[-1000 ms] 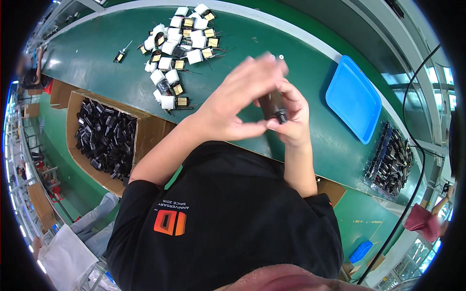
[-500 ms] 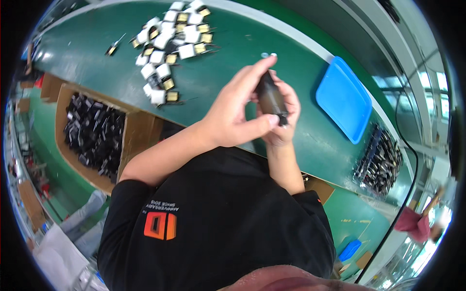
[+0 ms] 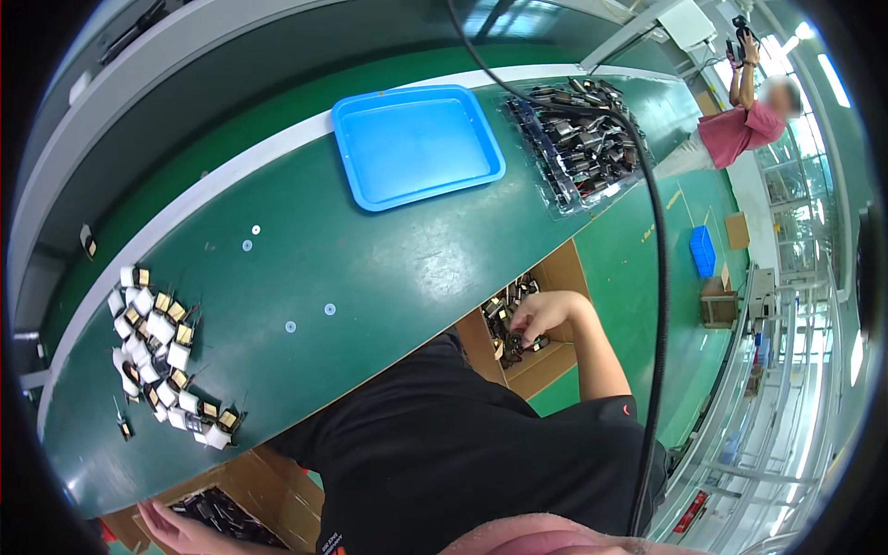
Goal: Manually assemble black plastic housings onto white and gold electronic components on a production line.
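Both hands have parted since the earlier frame, when they met around a dark part; the view has also swung so that the blue tray lies nearer the middle. Largest is a long green table (image 3: 370,268), curving across the scene. Below its near edge, toward the right, stands an open carton (image 3: 561,264) with small dark and metallic parts (image 3: 500,310) inside. The right hand (image 3: 542,316) is above these parts, fingers curled downward; whether they pinch one cannot be told. At lower left, a second carton (image 3: 268,486) holds black pieces (image 3: 222,513). Beside them is the left hand (image 3: 176,532), its fingers extended and spread, partly cut off by the frame. On the table sits the blue tray (image 3: 416,148), and to its right a clear plastic tray (image 3: 555,180) heaped with dark metal parts (image 3: 587,153). White-and-gold components (image 3: 159,328) cluster at far left, one loose component (image 3: 125,428) just beside them. Smallest are four pale discs (image 3: 330,309), scattered mid-table.
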